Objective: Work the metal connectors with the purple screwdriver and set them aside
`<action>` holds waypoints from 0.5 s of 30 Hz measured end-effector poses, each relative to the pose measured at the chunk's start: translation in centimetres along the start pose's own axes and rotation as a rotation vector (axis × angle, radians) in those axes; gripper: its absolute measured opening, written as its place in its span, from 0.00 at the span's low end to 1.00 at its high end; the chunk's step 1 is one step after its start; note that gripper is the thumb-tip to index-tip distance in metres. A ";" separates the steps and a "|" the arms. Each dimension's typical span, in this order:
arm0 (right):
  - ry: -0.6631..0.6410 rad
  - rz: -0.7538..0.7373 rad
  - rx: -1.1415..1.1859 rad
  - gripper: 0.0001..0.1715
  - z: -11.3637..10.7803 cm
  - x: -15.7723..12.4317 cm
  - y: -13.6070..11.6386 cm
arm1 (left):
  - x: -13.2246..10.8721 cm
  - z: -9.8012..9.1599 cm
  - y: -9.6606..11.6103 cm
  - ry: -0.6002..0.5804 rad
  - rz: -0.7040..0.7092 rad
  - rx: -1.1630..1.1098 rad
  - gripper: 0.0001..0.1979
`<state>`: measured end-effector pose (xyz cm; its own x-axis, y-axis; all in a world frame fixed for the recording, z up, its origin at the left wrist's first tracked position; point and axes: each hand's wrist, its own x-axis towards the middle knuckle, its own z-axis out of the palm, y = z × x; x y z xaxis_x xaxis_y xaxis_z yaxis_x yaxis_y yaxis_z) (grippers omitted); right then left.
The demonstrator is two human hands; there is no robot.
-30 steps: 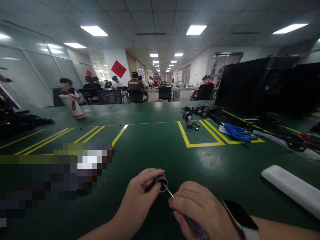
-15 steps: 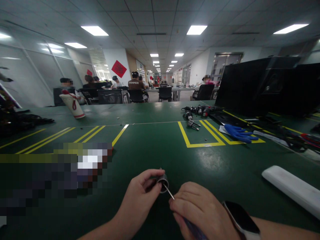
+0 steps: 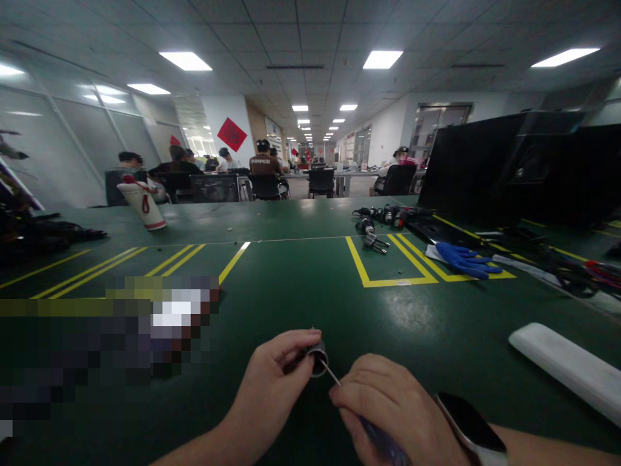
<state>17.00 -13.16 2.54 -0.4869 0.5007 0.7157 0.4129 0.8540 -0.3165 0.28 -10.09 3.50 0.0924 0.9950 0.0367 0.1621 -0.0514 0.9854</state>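
My left hand [image 3: 276,378] pinches a small grey metal cylinder [image 3: 321,360] between thumb and fingers, its round open end turned toward my right hand. In my right hand [image 3: 388,398] is a screwdriver [image 3: 383,443] with a dark, purplish handle, mostly covered by the palm and fingers. Its thin metal shaft points up and left, and the tip goes inside the cylinder's opening, so the tip itself is hidden. Both hands are held low over the green table [image 3: 301,285], close together. A watch [image 3: 470,421] is on my right wrist.
A long white case [image 3: 567,366] lies at right. Metal connector-like parts [image 3: 373,236] and a blue glove [image 3: 460,257] rest farther back, near a large black box [image 3: 485,168]. A cream cup [image 3: 144,204] stands back left; a pixelated patch covers the left. People sit beyond the table.
Very little differs. The view has shifted slightly, and my right hand and the screwdriver have turned a touch; the cylinder stays in my left hand.
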 end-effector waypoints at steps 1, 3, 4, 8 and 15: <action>0.004 0.002 -0.001 0.12 0.0 0.0 0.0 | 0.0 0.0 0.0 0.001 -0.003 -0.006 0.11; 0.017 -0.012 -0.009 0.12 0.0 0.0 0.0 | 0.1 -0.1 0.1 0.001 -0.011 -0.015 0.11; 0.025 -0.019 -0.016 0.12 0.1 0.0 0.0 | 0.1 -0.1 0.2 0.000 -0.016 -0.016 0.11; 0.016 -0.040 -0.027 0.12 0.1 0.0 -0.1 | 0.2 0.0 0.3 -0.006 -0.038 -0.014 0.11; 0.026 -0.051 -0.039 0.11 0.4 0.0 0.1 | 0.0 0.1 0.1 -0.010 -0.034 -0.021 0.11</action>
<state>16.77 -13.06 2.26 -0.4884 0.4520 0.7464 0.4177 0.8721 -0.2548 0.38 -10.09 3.62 0.0965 0.9953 0.0013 0.1443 -0.0152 0.9894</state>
